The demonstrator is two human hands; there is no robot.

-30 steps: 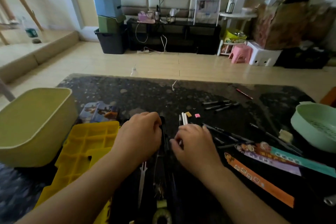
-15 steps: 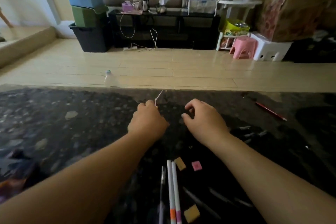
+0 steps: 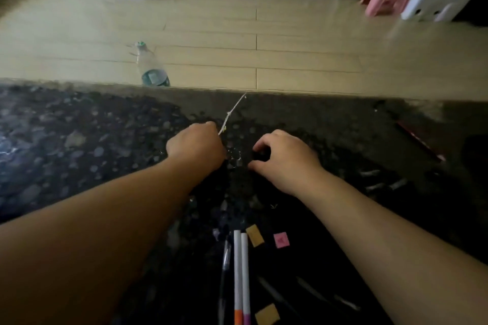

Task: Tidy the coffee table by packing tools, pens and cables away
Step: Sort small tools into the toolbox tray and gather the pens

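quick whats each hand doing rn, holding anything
Left hand: fingers pinch the thin white strip.
Right hand: fingers curled over the dark table; whether they hold anything cannot be told.

Bright light washes the wooden floor (image 3: 290, 34) beyond the hands pale, while the dark speckled counter (image 3: 79, 140) lies dim and sinks almost to black nearer than the hands. Far left of the left hand (image 3: 195, 145) the counter shows a faint bluish sheen. A thin white cord (image 3: 233, 111) pinched by that hand stands out against the dark. Pens (image 3: 371, 173) right of the right hand (image 3: 285, 158) are smeared streaks. The whole picture is soft, and its edges bow outward.
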